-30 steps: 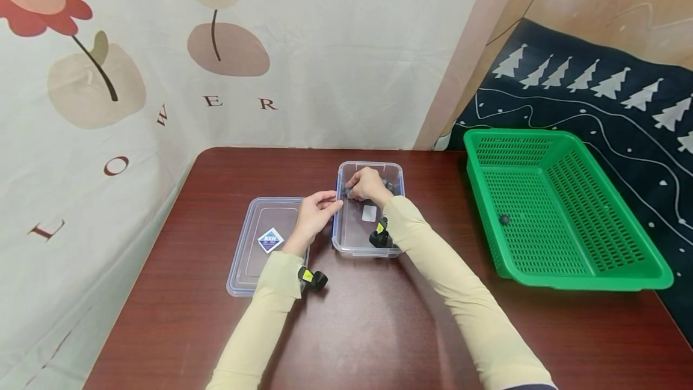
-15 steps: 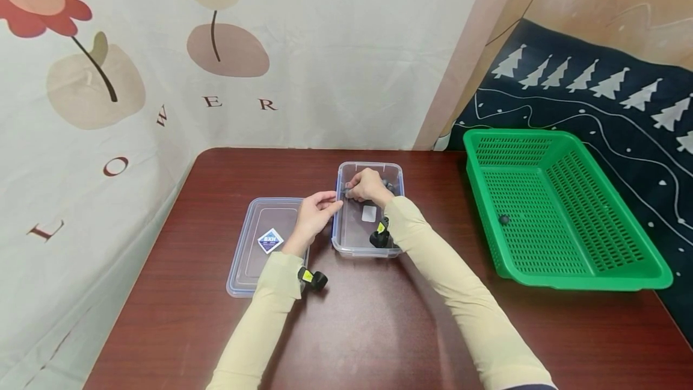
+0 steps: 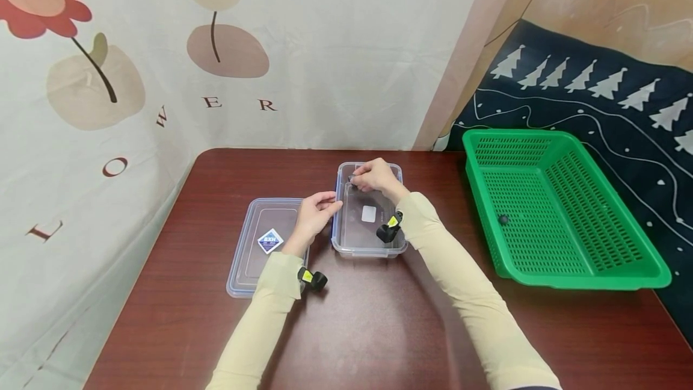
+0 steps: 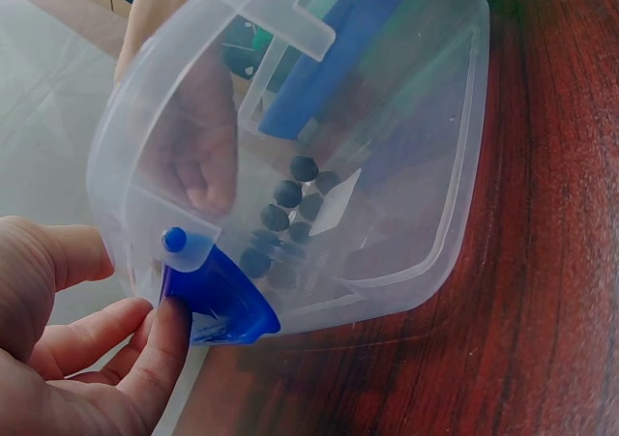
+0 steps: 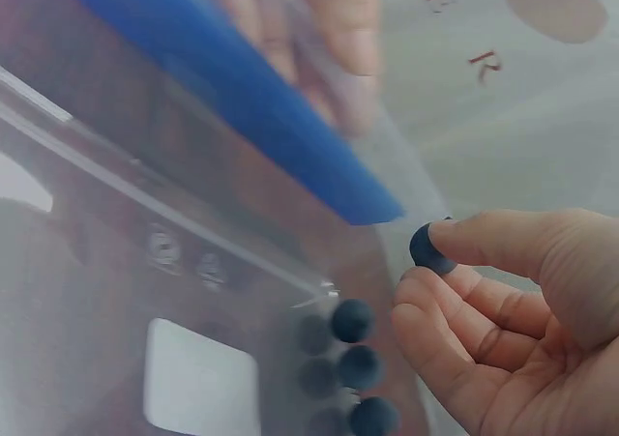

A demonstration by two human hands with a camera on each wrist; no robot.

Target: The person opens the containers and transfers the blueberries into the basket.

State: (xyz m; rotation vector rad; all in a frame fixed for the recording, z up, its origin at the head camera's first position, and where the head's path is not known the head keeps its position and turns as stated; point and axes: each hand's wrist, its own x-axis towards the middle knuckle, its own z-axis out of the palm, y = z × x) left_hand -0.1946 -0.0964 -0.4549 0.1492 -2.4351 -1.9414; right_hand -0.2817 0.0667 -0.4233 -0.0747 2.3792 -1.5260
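Note:
A clear plastic container with blue side latches stands lidless at mid table. My right hand is over its far end. Between thumb and fingertips it pinches a small dark blue ball that looks like a blueberry. Similar balls sit in a row at the container's end, beside a white square label. My left hand is at the container's left side, with fingers touching the blue latch and the thumb near the rim. In the head view, my right hand hides the balls in the container.
A clear lid with blue trim and a diamond sticker lies left of the container, partly under my left wrist. At the right stands a green perforated basket with one dark ball in it. A printed curtain hangs behind the table.
My right hand has come up from inside the container and shifted toward its far end, with a ball between its fingertips. The left hand has stayed in place.

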